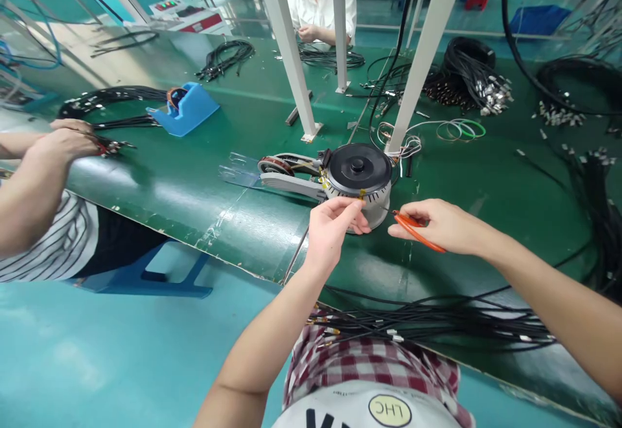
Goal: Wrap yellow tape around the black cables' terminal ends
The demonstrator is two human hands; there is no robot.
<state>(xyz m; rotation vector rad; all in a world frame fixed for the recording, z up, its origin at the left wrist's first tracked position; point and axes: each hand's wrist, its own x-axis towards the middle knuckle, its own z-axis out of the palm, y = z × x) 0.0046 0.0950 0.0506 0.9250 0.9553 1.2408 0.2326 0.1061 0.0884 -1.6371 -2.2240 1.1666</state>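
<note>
A round tape dispenser with a black top and white body stands on the green table. My left hand is right in front of it, its fingers pinched on a small yellow tape piece at the dispenser's edge. My right hand sits just to the right, closed on an orange wire whose thin end reaches towards the dispenser. A bundle of black cables lies across the table's near edge above my lap.
At the left, a co-worker's hands hold wires beside a blue tape holder. Another person in white works at the far side. White frame posts rise mid-table. Cable coils and connectors crowd the right.
</note>
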